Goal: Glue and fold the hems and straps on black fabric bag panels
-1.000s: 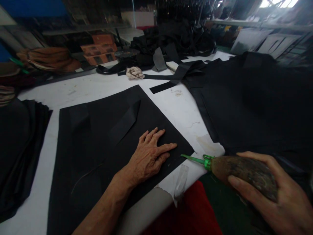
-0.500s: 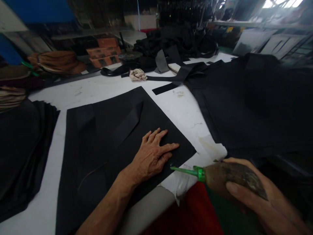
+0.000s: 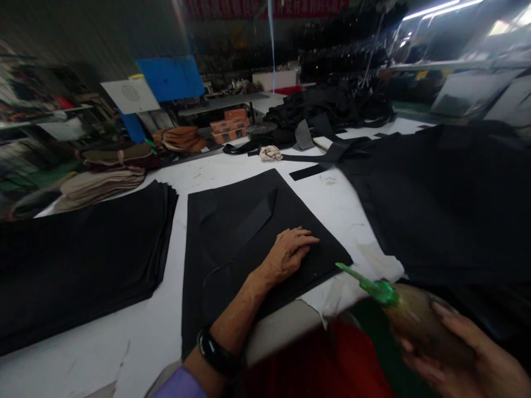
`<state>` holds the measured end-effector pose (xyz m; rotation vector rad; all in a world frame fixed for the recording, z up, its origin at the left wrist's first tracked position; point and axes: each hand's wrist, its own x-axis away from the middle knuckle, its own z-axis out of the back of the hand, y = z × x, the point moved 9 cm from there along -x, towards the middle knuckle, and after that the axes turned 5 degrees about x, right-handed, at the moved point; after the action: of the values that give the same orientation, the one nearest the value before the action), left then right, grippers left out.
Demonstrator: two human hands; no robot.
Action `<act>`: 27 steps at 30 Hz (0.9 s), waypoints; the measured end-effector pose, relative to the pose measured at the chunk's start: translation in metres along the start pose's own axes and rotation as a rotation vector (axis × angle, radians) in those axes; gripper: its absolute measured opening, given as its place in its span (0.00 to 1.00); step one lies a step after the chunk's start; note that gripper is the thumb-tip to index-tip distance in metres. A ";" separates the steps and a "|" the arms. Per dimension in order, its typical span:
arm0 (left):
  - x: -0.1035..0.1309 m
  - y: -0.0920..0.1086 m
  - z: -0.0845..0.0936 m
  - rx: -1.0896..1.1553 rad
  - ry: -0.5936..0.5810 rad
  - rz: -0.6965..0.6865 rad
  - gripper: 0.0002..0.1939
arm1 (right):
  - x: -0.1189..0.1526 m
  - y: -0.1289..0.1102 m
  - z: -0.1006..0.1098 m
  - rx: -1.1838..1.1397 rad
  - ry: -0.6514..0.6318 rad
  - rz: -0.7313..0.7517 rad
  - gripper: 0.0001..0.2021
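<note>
My left hand (image 3: 288, 253) lies flat on a black fabric panel (image 3: 224, 221), palm down, fingers stretched out toward its right side. A black strap (image 3: 259, 218) runs slantwise across the panel, and a thin thread curves below it. In my right hand (image 3: 477, 345) is a brownish squeeze bottle (image 3: 423, 318) with a green nozzle, fingers wrapped round its body. The nozzle points left, its tip close to the panel's near right corner; whether it touches I cannot tell. A black bracelet (image 3: 219, 354) circles my left wrist.
A stack of black panels (image 3: 91, 249) lies to the left on the white table (image 3: 143, 326), more black fabric (image 3: 448, 210) to the right. Toward the back are a crumpled beige wad (image 3: 270, 153), loose straps (image 3: 309, 171), orange-brown boxes (image 3: 229, 130) and folded brown fabric (image 3: 180, 139).
The view has tilted up and turned left. The nozzle tip has moved along the panel's front edge to its right corner. My left fingers lie closer together, still on the panel.
</note>
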<state>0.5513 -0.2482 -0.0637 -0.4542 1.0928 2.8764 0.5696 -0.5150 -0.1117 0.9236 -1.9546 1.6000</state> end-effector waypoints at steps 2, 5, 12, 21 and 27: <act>-0.001 -0.002 0.001 0.016 0.041 -0.020 0.14 | 0.000 -0.009 -0.003 0.076 -0.044 0.074 0.14; -0.001 -0.002 0.001 0.020 0.071 -0.050 0.13 | -0.001 -0.017 -0.007 0.148 -0.050 0.165 0.15; 0.001 0.001 -0.001 -0.029 0.044 -0.074 0.11 | 0.003 -0.046 -0.018 0.494 0.086 0.486 0.25; 0.000 0.003 -0.002 -0.057 0.000 -0.046 0.12 | 0.018 -0.069 -0.038 0.844 0.185 0.683 0.22; -0.001 0.002 -0.004 -0.061 -0.017 -0.029 0.15 | 0.016 -0.069 -0.045 0.947 0.168 0.716 0.21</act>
<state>0.5531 -0.2523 -0.0652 -0.4430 0.9902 2.8898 0.6057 -0.4817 -0.0437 0.3083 -1.4196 3.0177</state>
